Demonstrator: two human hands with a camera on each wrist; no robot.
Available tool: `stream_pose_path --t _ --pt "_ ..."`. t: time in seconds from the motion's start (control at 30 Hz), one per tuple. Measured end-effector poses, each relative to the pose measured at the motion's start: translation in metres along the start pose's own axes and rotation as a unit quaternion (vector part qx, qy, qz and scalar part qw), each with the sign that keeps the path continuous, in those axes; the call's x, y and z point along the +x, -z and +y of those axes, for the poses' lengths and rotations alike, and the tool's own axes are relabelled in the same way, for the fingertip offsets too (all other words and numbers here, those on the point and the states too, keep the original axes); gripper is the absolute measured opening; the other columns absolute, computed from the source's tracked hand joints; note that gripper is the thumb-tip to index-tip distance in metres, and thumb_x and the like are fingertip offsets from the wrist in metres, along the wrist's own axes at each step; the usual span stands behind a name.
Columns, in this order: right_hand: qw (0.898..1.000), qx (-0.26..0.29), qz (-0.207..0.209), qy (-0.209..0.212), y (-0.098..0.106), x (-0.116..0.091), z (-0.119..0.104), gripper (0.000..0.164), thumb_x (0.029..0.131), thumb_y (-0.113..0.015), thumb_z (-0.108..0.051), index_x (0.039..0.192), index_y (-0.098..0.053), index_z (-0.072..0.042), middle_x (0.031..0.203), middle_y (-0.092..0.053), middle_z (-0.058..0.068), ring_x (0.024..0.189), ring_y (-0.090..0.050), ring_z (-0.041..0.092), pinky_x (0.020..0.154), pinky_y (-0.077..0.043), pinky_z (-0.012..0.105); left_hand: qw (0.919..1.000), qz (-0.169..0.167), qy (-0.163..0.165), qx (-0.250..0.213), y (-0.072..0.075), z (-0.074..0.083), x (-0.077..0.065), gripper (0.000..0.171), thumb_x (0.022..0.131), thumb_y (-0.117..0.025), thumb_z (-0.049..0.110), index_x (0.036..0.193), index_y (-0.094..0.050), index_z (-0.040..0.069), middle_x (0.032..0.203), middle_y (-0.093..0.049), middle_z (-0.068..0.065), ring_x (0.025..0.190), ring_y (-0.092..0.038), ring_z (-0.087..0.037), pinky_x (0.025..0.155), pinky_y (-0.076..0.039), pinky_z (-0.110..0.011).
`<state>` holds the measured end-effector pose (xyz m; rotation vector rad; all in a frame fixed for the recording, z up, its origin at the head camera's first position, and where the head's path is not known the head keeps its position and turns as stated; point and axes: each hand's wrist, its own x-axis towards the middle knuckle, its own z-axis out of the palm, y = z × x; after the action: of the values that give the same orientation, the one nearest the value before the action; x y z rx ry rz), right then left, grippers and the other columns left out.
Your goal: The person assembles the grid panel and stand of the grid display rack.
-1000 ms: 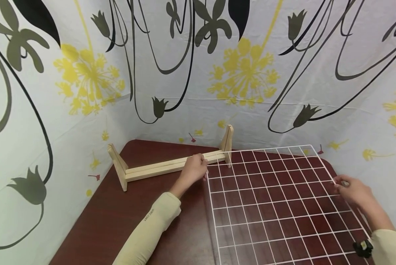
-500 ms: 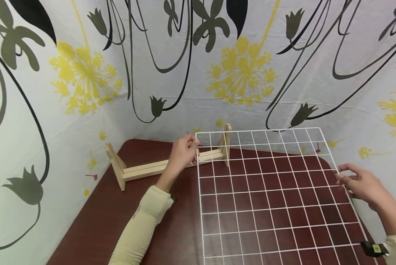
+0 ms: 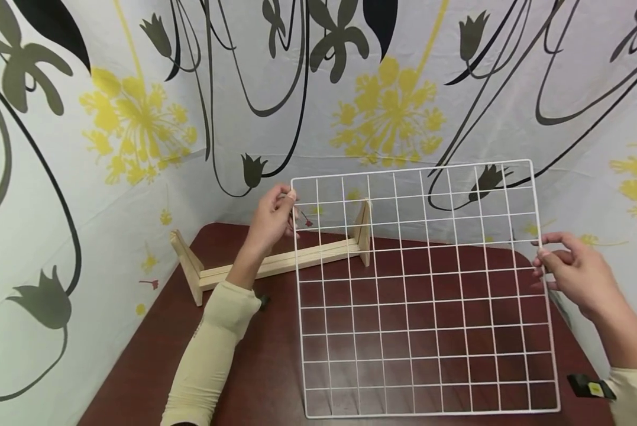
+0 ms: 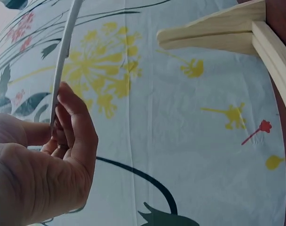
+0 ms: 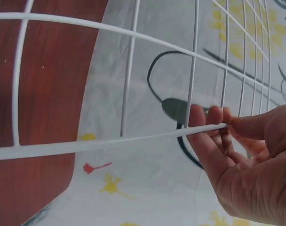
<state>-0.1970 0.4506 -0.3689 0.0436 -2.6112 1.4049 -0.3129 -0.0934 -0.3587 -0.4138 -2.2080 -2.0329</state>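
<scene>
A white wire grid panel [image 3: 433, 274] stands tilted up in front of me. Its left side edge, near the top corner, is pinched by my left hand [image 3: 269, 220]. On the opposite edge, somewhat lower, my right hand [image 3: 581, 272] grips the side wire. Thumb and fingers close on that frame wire [image 5: 110, 143] in the right wrist view; in the left wrist view the left hand [image 4: 53, 155] pinches the thin white edge [image 4: 63, 56]. Behind the panel's left part is a pale wooden stand [image 3: 281, 264] with two upright ends. Whether the bottom edge touches the table cannot be told.
The dark red table [image 3: 153, 355] carries the stand near its back edge. White fabric [image 3: 307, 130] printed with flowers hangs behind and along the sides. A dark strap with a small device [image 3: 592, 387] sits at the right wrist.
The grid panel has been raised from lying low to a steep tilt, its top edge going up. Both hands rose with it, the left also moving left. The wooden stand stayed put.
</scene>
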Motion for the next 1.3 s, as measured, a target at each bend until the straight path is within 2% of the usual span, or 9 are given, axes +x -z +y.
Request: stream_pose_path --t 0.2,0.43,0.53,0.67,0.77,0.97,1.1,1.3 --pt "1.000 0.006 0.007 0.008 -0.005 0.001 -0.012 0.024 0.112 -0.049 -0.008 0.119 -0.055 -0.030 0.076 -0.068 -0.016 0.067 -0.069 0.003 0.055 -0.060 0.025 0.9998 -0.002 0.009 -0.015 0.012 0.009 0.001 0.027 0.114 -0.049 0.029 0.120 -0.058 0.004 0.077 -0.057 -0.007 0.063 -0.059 -0.018 0.052 -0.061 -0.037" --pt "0.999 0.015 0.025 0.018 -0.006 0.004 -0.028 0.022 0.112 -0.049 -0.010 0.120 -0.054 -0.030 0.077 -0.069 -0.015 0.066 -0.069 0.002 0.055 -0.061 0.023 0.9989 0.009 -0.017 -0.042 0.019 0.027 0.008 0.032 0.114 -0.049 0.029 0.122 -0.056 -0.001 0.076 -0.056 -0.003 0.061 -0.058 -0.017 0.051 -0.059 -0.034" --pt "0.996 0.074 0.037 0.030 -0.007 0.004 -0.034 0.022 0.111 -0.050 -0.006 0.120 -0.056 -0.025 0.077 -0.070 -0.014 0.065 -0.069 0.003 0.054 -0.060 0.024 0.9978 0.012 -0.031 -0.058 0.021 0.035 0.011 0.028 0.114 -0.050 0.028 0.118 -0.057 0.001 0.076 -0.056 -0.004 0.059 -0.058 -0.015 0.050 -0.059 -0.032" --pt "0.979 0.191 0.053 0.050 -0.010 0.005 -0.042 0.022 0.108 -0.050 0.002 0.119 -0.058 -0.015 0.077 -0.072 -0.007 0.066 -0.069 0.005 0.053 -0.061 0.025 0.9949 0.025 -0.054 -0.082 0.024 0.047 0.015 0.021 0.113 -0.052 0.026 0.111 -0.060 0.006 0.076 -0.056 -0.005 0.057 -0.056 -0.014 0.048 -0.057 -0.029" --pt "0.967 0.241 0.068 0.058 -0.013 0.007 -0.050 0.020 0.107 -0.052 0.002 0.119 -0.059 -0.012 0.078 -0.073 -0.005 0.067 -0.069 0.006 0.053 -0.061 0.026 0.9919 0.033 -0.066 -0.104 0.027 0.057 0.018 0.020 0.113 -0.052 0.025 0.109 -0.060 0.008 0.076 -0.054 -0.003 0.056 -0.054 -0.013 0.047 -0.054 -0.026" --pt "0.950 0.283 0.112 0.068 -0.020 0.010 -0.061 0.018 0.106 -0.056 0.002 0.116 -0.063 -0.010 0.078 -0.075 -0.003 0.067 -0.072 0.007 0.054 -0.062 0.026 0.9860 0.041 -0.068 -0.147 0.033 0.075 0.024 0.018 0.111 -0.058 0.029 0.105 -0.065 0.013 0.075 -0.058 -0.002 0.058 -0.053 -0.011 0.046 -0.052 -0.024" --pt "0.934 0.323 0.130 0.080 -0.025 0.012 -0.063 0.018 0.104 -0.058 0.004 0.116 -0.064 -0.008 0.079 -0.077 0.000 0.068 -0.074 0.009 0.054 -0.063 0.028 0.9804 0.050 -0.074 -0.176 0.035 0.083 0.025 0.019 0.108 -0.063 0.028 0.105 -0.070 0.011 0.074 -0.062 -0.002 0.057 -0.054 -0.012 0.046 -0.052 -0.024" --pt "0.907 0.373 0.176 0.093 -0.033 0.014 -0.066 0.016 0.102 -0.061 0.006 0.115 -0.063 -0.002 0.079 -0.077 0.005 0.065 -0.076 0.012 0.054 -0.063 0.029 0.9657 0.069 -0.084 -0.236 0.032 0.094 0.025 0.021 0.106 -0.066 0.029 0.102 -0.074 0.010 0.074 -0.064 0.001 0.056 -0.049 -0.011 0.046 -0.045 -0.022"
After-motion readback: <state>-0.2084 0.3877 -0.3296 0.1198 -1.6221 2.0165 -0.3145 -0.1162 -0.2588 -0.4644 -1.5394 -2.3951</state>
